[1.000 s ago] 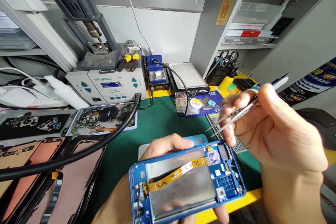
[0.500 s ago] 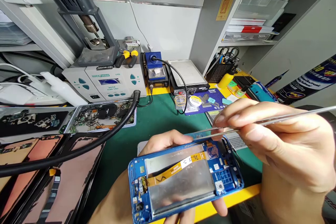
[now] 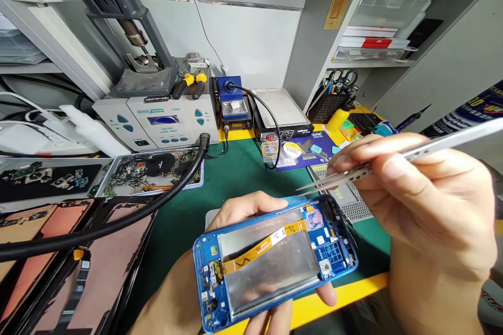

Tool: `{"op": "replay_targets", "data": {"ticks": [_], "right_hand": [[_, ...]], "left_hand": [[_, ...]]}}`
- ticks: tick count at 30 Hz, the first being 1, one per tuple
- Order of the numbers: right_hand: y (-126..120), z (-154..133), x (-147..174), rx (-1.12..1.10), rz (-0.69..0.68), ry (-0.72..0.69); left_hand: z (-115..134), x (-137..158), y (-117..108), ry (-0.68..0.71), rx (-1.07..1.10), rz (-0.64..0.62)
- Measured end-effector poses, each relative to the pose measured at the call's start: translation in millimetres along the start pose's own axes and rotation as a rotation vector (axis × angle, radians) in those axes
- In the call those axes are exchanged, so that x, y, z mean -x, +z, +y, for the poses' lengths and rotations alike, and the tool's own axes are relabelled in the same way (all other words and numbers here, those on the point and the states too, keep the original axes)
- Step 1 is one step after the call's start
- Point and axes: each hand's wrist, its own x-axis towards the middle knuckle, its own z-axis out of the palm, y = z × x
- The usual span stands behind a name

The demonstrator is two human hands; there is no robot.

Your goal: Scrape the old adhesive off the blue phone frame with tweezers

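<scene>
My left hand [image 3: 245,209] is wrapped round an opened blue phone frame [image 3: 330,251], thumb on the far edge and fingers beneath. A silver battery [image 3: 275,277] fills the frame's middle, crossed by an orange flex cable [image 3: 251,256] with a white label. Small parts and contacts show at both ends of the frame. My right hand [image 3: 416,199] grips metal tweezers [image 3: 353,172] between thumb and fingers. Their tips are slightly apart, just above the frame's far edge, with nothing visible between them. A blue piece [image 3: 296,201] shows behind that edge; what it is I cannot tell.
A black hose [image 3: 173,201] curves from the hot air station [image 3: 161,120] across the left side. Phone screens [image 3: 106,251] and a tray of circuit boards [image 3: 113,183] lie left. A soldering station [image 3: 231,99] and a hot plate [image 3: 279,107] stand behind the green mat [image 3: 220,178].
The tweezers have turned in my right hand, showing their broad holed side, and their tips have lifted off the frame's far edge. The phone frame has shifted slightly left.
</scene>
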Motion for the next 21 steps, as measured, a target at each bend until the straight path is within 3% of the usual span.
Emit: {"op": "replay_targets", "data": {"ticks": [3, 5, 9, 14, 21], "right_hand": [[-3.3, -0.7, -6.0, -0.071, 0.036, 0.088], [-4.9, -1.1, -9.5, -0.108, 0.023, 0.129], [-4.9, -1.0, -11.2, -0.161, -0.02, 0.192], [-4.0, 0.7, -9.2, -0.201, -0.047, 0.215], [-3.0, 0.1, -10.4, -0.227, -0.052, 0.24]], "left_hand": [[0.7, -2.4, -4.8, -0.145, 0.042, -0.188], [1.0, -1.9, -9.3, -0.182, 0.042, -0.215], [0.5, -5.5, -16.0, -0.157, 0.025, -0.253], [1.5, -17.9, -13.7, -0.05, 0.046, -0.402], [0.8, -8.2, -11.2, -0.142, 0.198, -0.241]]}}
